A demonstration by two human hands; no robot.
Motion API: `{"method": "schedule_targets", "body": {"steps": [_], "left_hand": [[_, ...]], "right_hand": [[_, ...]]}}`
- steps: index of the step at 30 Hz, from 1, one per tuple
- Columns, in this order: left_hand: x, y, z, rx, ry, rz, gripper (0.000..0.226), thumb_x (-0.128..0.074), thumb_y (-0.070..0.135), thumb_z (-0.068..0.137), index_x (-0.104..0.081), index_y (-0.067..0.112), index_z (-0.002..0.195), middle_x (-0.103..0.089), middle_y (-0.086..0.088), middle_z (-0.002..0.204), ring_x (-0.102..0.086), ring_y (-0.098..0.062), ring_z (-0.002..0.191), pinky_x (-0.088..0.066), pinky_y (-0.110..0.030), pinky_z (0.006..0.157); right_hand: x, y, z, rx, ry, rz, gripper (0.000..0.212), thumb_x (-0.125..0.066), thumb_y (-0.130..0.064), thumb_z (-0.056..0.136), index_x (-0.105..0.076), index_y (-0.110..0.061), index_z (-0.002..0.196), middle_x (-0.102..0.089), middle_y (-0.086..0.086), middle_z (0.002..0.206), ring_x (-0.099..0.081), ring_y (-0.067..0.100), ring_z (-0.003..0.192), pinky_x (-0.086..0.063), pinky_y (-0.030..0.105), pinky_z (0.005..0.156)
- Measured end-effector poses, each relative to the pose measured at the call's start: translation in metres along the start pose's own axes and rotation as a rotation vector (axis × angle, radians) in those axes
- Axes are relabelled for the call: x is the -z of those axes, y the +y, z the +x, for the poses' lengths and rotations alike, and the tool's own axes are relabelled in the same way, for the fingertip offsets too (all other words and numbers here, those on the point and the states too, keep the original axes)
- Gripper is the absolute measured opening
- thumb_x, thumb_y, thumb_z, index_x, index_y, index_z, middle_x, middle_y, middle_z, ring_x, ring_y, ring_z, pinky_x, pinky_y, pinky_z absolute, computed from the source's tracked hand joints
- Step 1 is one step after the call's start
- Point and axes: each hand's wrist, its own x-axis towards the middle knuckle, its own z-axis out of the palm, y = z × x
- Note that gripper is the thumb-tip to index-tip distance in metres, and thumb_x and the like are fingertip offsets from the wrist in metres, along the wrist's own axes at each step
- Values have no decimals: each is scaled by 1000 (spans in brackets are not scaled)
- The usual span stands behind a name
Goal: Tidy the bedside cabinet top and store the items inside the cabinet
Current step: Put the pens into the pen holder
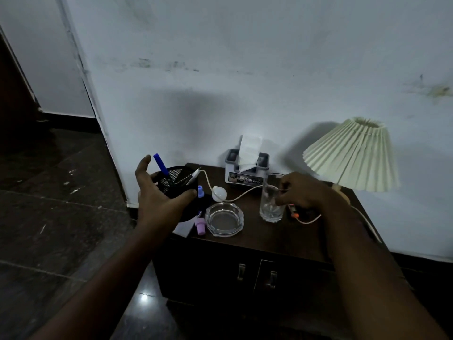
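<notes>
On the dark wooden bedside cabinet (247, 241), a black mesh pen holder (180, 179) with a blue pen (160, 163) stands at the left edge. My left hand (157, 200) wraps it, thumb on the front wall, index finger raised. A clear drinking glass (269, 204) stands to the right. My right hand (301, 192) grips its right side near the rim. Between them lie a glass ashtray (224, 218), a purple marker (200, 225) and a blue cap (201, 191). The two cabinet doors (245, 278) are closed.
A grey tissue box (246, 168) stands at the back against the wall. A lamp with a pleated cream shade (353, 155) stands on the right; its cord and round white switch (219, 193) cross the top. An orange-tipped item (293, 212) lies behind the glass. White paper (183, 228) overhangs the front left corner.
</notes>
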Motion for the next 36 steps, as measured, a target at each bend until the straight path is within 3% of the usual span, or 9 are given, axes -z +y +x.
{"method": "schedule_targets", "body": {"steps": [3, 8, 13, 21, 24, 26, 28, 33, 36], "left_hand": [[-3, -1, -1, 8, -9, -2, 113, -89, 11, 71, -17, 41, 152, -49, 0, 127, -61, -15, 110, -55, -18, 65], [-10, -2, -3, 25, -46, 16, 113, -91, 16, 68, -18, 51, 146, -50, 0, 128, -62, -21, 113, -57, -47, 95], [-17, 2, -8, -12, -62, 64, 111, -91, 19, 68, -19, 47, 147, -53, 13, 118, -62, -17, 111, -54, -49, 99], [-18, 1, -9, -14, -59, 97, 110, -91, 22, 67, -18, 51, 145, -53, 7, 123, -59, -23, 116, -52, -51, 101], [-17, 1, -10, -19, -62, 103, 110, -90, 21, 68, -18, 52, 145, -52, 16, 117, -60, -19, 113, -53, -50, 99], [-17, 0, -10, -28, -68, 110, 109, -90, 19, 69, -19, 50, 146, -54, 12, 117, -61, -16, 110, -53, -49, 100], [-17, -1, -10, -38, -78, 118, 109, -90, 20, 69, -18, 50, 146, -54, 6, 121, -60, -18, 112, -53, -50, 100], [-15, -4, -9, -67, -62, 132, 110, -91, 19, 70, -19, 46, 148, -52, 7, 118, -58, -10, 109, -51, -38, 97], [-16, -3, -9, -84, -60, 127, 110, -90, 15, 70, -19, 43, 150, -51, 11, 115, -53, 11, 101, -41, -18, 87]], "right_hand": [[12, 19, -5, -80, -16, -69, 26, -85, -33, 75, -66, -15, 80, -66, 3, 78, -61, 18, 69, -43, 28, 59], [14, 30, -7, -139, 59, -61, 23, -87, -28, 73, -68, -17, 77, -70, 4, 79, -63, 14, 69, -43, 27, 55], [5, 22, -6, -138, 118, -5, 22, -85, -20, 75, -66, -10, 79, -68, 10, 80, -67, 24, 73, -56, 37, 65], [-9, -10, 5, -31, 96, 45, 24, -86, -26, 75, -62, -26, 72, -60, -6, 75, -56, 9, 68, -33, 23, 54], [-23, -23, 13, 40, 138, 142, 26, -85, -23, 75, -64, -21, 91, -69, -1, 94, -63, 14, 81, -44, 23, 62], [-33, -27, 16, 77, 136, 324, 50, -86, -21, 75, -58, -22, 116, -70, -1, 106, -68, 18, 92, -54, 32, 78], [-36, -24, 18, 49, 93, 602, 67, -86, -11, 77, -46, -24, 129, -71, 6, 106, -70, 20, 85, -56, 36, 74], [-18, 3, 18, -208, 141, 574, 8, -57, 10, 91, -62, 5, 90, -68, 26, 78, -66, 25, 48, -60, 37, 52], [-25, 5, 20, -222, -81, 306, 17, -55, 7, 90, -72, 10, 90, -72, 22, 78, -71, 30, 59, -61, 40, 61]]}}
